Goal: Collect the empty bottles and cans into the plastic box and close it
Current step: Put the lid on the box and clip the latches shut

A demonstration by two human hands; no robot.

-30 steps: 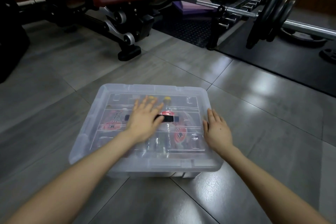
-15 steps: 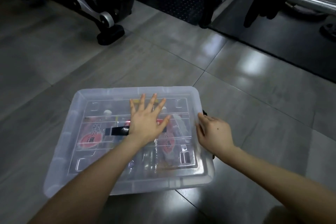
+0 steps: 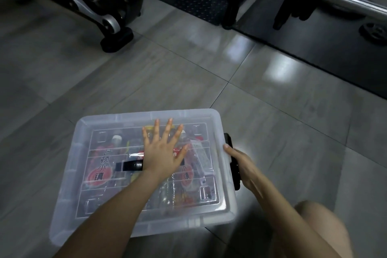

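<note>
Nearest the camera, the right hand (image 3: 240,165) has been shifted from the lid's edge, where it lay flat a second ago, down onto the black latch (image 3: 231,160) at the box's right side; its fingers are curled around it. The closing step is judged nearly complete. The left hand (image 3: 164,153) is kept spread flat, pressed on the lid (image 3: 211,119). The clear plastic box (image 3: 146,226) sits on the tiled floor (image 3: 167,81), with bottles and cans (image 3: 98,169) seen through the lid, red labels showing. Beyond, gym equipment (image 3: 109,25) stands well apart.

Bare floor (image 3: 146,81) rings the box (image 3: 144,222); gym machine (image 3: 100,4) stands beyond.
</note>
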